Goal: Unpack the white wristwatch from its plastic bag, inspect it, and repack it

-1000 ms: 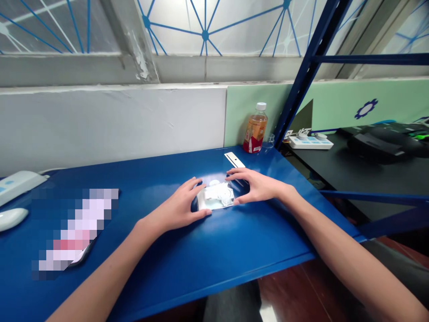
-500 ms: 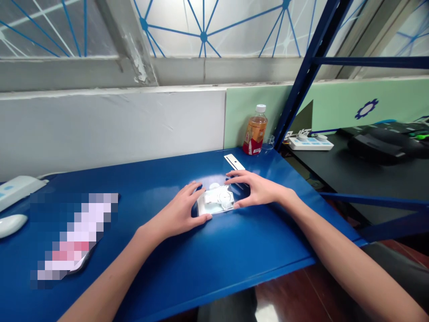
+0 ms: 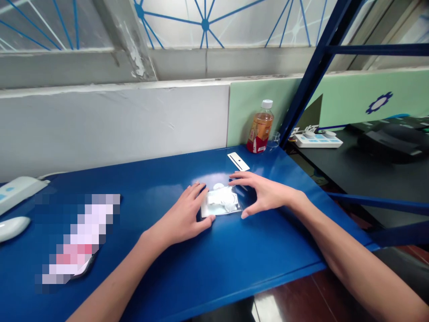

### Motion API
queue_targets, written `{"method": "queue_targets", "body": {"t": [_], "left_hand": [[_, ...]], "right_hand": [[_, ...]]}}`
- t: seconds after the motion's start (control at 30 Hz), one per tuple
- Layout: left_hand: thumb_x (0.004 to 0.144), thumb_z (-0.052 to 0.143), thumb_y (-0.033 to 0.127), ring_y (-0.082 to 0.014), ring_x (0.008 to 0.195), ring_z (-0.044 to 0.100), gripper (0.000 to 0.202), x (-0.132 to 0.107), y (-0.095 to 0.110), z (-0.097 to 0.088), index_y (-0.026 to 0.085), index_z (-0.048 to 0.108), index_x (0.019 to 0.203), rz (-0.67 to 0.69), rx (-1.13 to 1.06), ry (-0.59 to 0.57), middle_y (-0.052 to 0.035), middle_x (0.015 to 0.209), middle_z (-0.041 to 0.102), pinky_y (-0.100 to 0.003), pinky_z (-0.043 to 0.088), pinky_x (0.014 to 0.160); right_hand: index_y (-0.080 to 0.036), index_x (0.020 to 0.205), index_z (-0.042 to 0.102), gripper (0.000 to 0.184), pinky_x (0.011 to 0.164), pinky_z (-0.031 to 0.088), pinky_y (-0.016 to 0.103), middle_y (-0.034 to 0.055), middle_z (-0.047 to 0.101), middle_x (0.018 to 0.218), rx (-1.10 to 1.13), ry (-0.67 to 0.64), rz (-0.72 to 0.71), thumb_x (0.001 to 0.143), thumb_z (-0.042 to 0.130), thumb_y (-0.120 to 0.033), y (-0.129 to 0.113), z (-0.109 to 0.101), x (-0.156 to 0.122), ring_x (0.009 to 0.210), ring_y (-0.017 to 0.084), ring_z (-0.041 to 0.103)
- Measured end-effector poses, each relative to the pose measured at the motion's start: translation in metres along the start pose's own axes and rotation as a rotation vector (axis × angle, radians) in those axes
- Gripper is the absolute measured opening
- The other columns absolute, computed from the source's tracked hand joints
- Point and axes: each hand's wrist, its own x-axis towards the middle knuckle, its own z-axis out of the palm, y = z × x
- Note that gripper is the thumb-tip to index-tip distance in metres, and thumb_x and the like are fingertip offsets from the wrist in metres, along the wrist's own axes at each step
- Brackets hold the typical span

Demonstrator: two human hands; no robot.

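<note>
A small clear plastic bag [image 3: 221, 202] with white coiled contents lies flat on the blue table [image 3: 187, 268]. My left hand [image 3: 182, 214] rests at the bag's left edge, thumb and fingers curved around that side and touching it. My right hand [image 3: 264, 193] arches over the bag's right edge, fingertips on its top corner and thumb at its lower corner. Both hands pinch the bag's sides while it stays on the table.
A white card strip [image 3: 238, 161] lies behind the bag. A bottle of amber drink [image 3: 260, 128] stands at the back by a blue rack post [image 3: 311, 76]. A white mouse [image 3: 11, 227] and white device [image 3: 18, 191] sit far left; a power strip [image 3: 317, 140] lies on the black desk.
Both hands stay on the bag's sides; my right thumb has moved down to the bag's lower right corner. The camera has shifted slightly, moving the scene a little right.
</note>
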Motion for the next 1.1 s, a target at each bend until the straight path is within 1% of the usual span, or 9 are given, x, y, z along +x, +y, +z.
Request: {"method": "queue_targets", "body": {"t": [0.07,0.17,0.27,0.4,0.6,0.73,0.9,1.0,1.1], "left_hand": [[0.092,0.048,0.048,-0.036,0.148,0.017,0.072,0.0,0.004,0.002,0.007,0.033,0.149,-0.001,0.023,-0.007,-0.0196,0.158,0.028,-0.053,0.023,0.117],[0.092,0.048,0.052,-0.0362,0.148,0.016,0.077,-0.001,0.006,0.004,0.006,0.029,0.151,0.02,0.031,0.031,-0.0216,0.158,0.026,-0.054,0.021,0.117],[0.095,0.05,0.05,-0.0321,0.143,0.033,0.064,0.001,0.003,0.004,0.015,0.039,0.148,0.09,0.004,0.136,-0.0162,0.153,0.039,-0.052,0.025,0.117],[0.1,0.044,0.042,-0.0254,0.119,0.06,0.039,0.005,-0.004,0.003,0.022,0.06,0.13,0.138,-0.096,0.309,-0.0081,0.129,0.065,-0.045,0.044,0.105],[0.1,0.047,0.038,-0.0223,0.099,0.068,0.032,0.006,0.0,-0.001,0.022,0.072,0.11,0.135,-0.291,0.45,-0.0062,0.111,0.072,-0.036,0.054,0.09],[0.098,0.051,0.035,-0.0197,0.087,0.069,0.027,0.004,0.015,-0.007,0.02,0.073,0.096,0.114,-0.471,0.44,-0.0057,0.1,0.074,-0.03,0.056,0.078],[0.092,0.058,0.044,-0.0189,0.076,0.07,0.032,0.005,0.016,-0.001,0.021,0.069,0.111,-0.073,-0.56,0.474,-0.0058,0.107,0.074,-0.028,0.058,0.061],[0.094,0.056,0.044,-0.0226,0.091,0.07,0.031,0.007,0.008,0.004,0.021,0.068,0.112,-0.02,-0.38,0.434,-0.0069,0.111,0.072,-0.035,0.058,0.079],[0.089,0.062,0.048,-0.0293,0.118,0.059,0.049,0.007,0.001,0.006,0.02,0.059,0.128,0.068,-0.193,0.326,-0.0108,0.128,0.064,-0.045,0.049,0.099]], "right_hand": [[-0.022,0.142,0.049,0.093,0.114,0.033,0.051,0.0137,0.039,0.153,-0.024,0.003,-0.026,0.063,0.081,-0.058,-0.003,0.001,0.0,0.142,0.034,0.035],[-0.019,0.138,0.053,0.083,0.114,0.034,0.051,0.015,0.044,0.15,-0.061,0.035,-0.064,0.069,0.078,-0.057,-0.004,0.004,0.0,0.14,0.034,0.038],[-0.017,0.134,0.058,0.066,0.113,0.034,0.054,0.0156,0.054,0.141,-0.074,0.072,-0.11,0.08,0.07,-0.054,-0.005,0.006,0.002,0.137,0.035,0.043],[-0.021,0.131,0.061,0.044,0.109,0.039,0.053,0.0125,0.062,0.133,-0.037,0.145,-0.169,0.094,0.054,-0.043,-0.007,0.006,0.004,0.128,0.031,0.053],[-0.023,0.113,0.071,0.029,0.089,0.054,0.038,0.0077,0.074,0.109,0.216,0.403,-0.26,0.088,0.067,-0.036,-0.016,0.009,0.007,0.099,0.023,0.068],[-0.019,0.099,0.074,0.021,0.072,0.056,0.033,0.0072,0.075,0.094,0.394,0.474,-0.133,0.086,0.067,-0.034,-0.022,0.011,0.007,0.077,0.018,0.068],[-0.015,0.105,0.069,0.03,0.057,0.05,0.027,-0.0004,0.064,0.067,0.597,0.338,0.045,0.083,0.069,-0.037,-0.018,0.016,0.012,0.059,0.013,0.058],[-0.015,0.104,0.069,0.028,0.055,0.048,0.027,-0.0021,0.06,0.064,0.551,0.305,0.069,0.085,0.067,-0.035,-0.01,0.022,0.015,0.056,0.012,0.054],[-0.017,0.105,0.068,0.024,0.059,0.05,0.028,0.001,0.067,0.073,0.362,0.35,0.084,0.087,0.063,-0.033,-0.005,0.027,0.016,0.062,0.014,0.059]]}}
